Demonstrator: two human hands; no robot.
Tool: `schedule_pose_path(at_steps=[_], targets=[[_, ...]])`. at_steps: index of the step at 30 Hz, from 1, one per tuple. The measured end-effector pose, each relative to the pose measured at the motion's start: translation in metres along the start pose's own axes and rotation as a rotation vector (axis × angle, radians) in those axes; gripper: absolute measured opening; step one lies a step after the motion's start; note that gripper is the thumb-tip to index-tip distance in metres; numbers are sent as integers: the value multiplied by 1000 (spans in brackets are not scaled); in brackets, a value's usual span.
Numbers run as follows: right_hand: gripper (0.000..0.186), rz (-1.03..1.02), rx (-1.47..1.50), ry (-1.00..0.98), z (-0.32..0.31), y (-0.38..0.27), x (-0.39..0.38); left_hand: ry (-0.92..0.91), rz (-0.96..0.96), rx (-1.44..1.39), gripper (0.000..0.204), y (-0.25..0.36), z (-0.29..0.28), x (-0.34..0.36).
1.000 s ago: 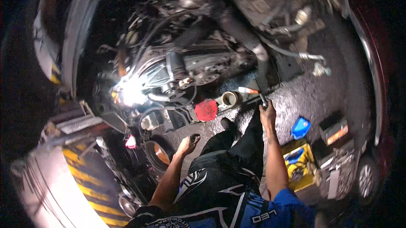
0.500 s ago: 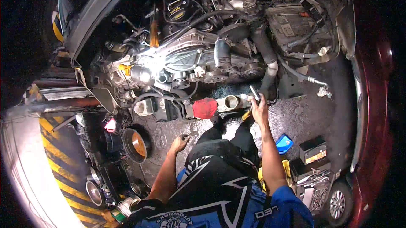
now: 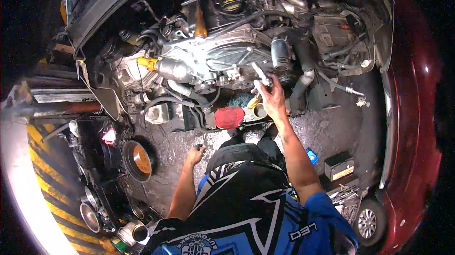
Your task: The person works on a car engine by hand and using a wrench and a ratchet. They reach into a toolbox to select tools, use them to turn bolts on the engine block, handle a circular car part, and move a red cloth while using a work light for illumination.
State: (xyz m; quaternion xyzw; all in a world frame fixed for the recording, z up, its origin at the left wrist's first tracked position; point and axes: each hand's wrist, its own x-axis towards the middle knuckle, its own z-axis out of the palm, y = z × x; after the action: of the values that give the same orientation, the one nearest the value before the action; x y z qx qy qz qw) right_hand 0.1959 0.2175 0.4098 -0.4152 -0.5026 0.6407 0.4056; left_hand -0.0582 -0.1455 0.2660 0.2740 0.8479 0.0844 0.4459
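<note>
My right hand (image 3: 275, 99) is raised to the front of the engine (image 3: 222, 58) and is shut on a silver wrench-like tool (image 3: 259, 74) whose tip meets the pulleys there. My left hand (image 3: 195, 154) hangs low beside my hip over the grey floor, fingers curled. A small dark thing shows at its fingertips, but I cannot tell if it is held. A red cap-like part (image 3: 229, 116) and a pale round tube end (image 3: 259, 111) lie just below my right hand.
A round pan with an orange inside (image 3: 137, 160) sits at lower left among metal cans (image 3: 132, 231). A black box with a yellow label (image 3: 339, 167) lies on the floor to the right. The red car body (image 3: 417, 113) curves along the right, and yellow-black stripes (image 3: 42, 174) along the left.
My right hand has lifted the tool from near the floor up to the engine front. The view has turned so the engine sits more in the middle. My left hand stays low.
</note>
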Motion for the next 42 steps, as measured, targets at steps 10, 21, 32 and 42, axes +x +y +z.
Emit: schedule_pose_path(at_steps=[10,21,32,42], targets=[[44,-28,-290,-91,74,-4,16,-69,-92,-157,54,-42,-3,-20],[43,-365,-566,-100,130,-11,15,-84,-152,-208,46,-60,-17,-6],[60,-230,-700,-83,150,-5,6,-82,-47,-153,48,-66,-33,24],[55,3,73,-208,151,16,1,-56,-25,-193,43,-65,-50,44]])
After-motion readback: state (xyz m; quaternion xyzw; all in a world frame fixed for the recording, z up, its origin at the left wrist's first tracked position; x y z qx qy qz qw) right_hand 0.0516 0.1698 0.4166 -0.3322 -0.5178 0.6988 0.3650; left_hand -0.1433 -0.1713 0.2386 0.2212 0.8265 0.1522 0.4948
